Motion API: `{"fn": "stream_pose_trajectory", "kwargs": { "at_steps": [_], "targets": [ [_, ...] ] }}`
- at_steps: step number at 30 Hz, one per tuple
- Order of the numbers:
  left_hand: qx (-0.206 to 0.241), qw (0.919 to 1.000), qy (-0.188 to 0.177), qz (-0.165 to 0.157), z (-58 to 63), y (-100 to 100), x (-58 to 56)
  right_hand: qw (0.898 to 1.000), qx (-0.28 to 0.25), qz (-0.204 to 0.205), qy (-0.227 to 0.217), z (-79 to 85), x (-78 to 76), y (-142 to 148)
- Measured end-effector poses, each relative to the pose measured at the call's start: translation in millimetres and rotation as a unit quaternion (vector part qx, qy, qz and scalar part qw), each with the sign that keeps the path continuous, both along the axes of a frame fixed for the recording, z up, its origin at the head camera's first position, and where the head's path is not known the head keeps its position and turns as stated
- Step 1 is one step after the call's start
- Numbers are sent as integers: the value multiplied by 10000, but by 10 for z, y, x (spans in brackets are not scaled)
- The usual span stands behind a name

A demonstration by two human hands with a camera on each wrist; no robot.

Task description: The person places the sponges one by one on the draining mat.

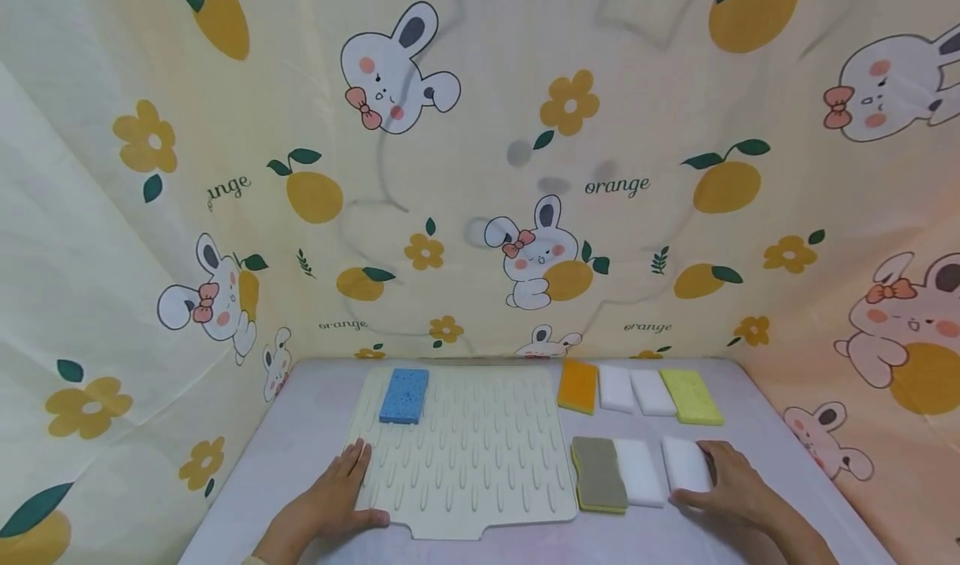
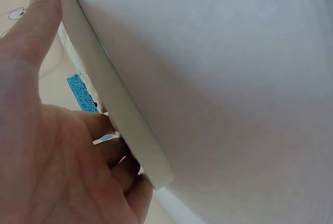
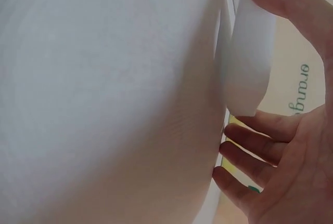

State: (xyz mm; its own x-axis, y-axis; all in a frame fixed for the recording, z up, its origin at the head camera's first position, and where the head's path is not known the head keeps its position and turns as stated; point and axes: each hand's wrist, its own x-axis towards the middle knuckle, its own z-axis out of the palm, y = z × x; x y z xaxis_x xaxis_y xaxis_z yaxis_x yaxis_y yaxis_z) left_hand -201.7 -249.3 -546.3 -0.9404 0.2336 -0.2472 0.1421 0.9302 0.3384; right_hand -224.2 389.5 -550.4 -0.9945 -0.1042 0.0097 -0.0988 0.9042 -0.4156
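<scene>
My left hand rests against the front left corner of a cream ridged drying mat, fingers along its left side and thumb at its front edge. In the left wrist view the mat's thick edge runs past the thumb and fingers. A blue sponge lies at the mat's back left. At the right, my right hand holds a white sponge between thumb and fingers. The right wrist view shows this white sponge between the thumb and index finger, the other fingertips down at the table.
Beside the mat lie a grey-and-yellow sponge and another white sponge. Behind them sit an orange sponge, two white sponges and a yellow sponge. A printed curtain encloses the table.
</scene>
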Motion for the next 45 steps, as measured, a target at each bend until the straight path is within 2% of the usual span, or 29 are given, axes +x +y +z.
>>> {"fn": "stream_pose_trajectory", "kwargs": {
  "at_steps": [4,10,16,22,31,42,45],
  "targets": [
    [7,10000,-19,28,16,5,5,9999,-18,-55,-115,20,-7,3],
    [8,10000,3,6,22,4,10,9996,-118,8,251,43,-5,-15],
    [56,10000,-12,14,4,-9,5,9990,-239,-4,379,77,-17,-110],
    [48,10000,39,-9,-4,-12,5,9965,-622,18,550,122,-41,-282],
    [123,9999,11,-28,32,4,15,9938,-857,99,696,194,-104,-591],
    [190,9998,49,-44,-32,-19,-8,9923,-1025,263,651,261,-223,-948],
    [133,9999,85,-59,-45,-32,-19,9940,-999,157,429,283,-270,-1055]
  ]
}}
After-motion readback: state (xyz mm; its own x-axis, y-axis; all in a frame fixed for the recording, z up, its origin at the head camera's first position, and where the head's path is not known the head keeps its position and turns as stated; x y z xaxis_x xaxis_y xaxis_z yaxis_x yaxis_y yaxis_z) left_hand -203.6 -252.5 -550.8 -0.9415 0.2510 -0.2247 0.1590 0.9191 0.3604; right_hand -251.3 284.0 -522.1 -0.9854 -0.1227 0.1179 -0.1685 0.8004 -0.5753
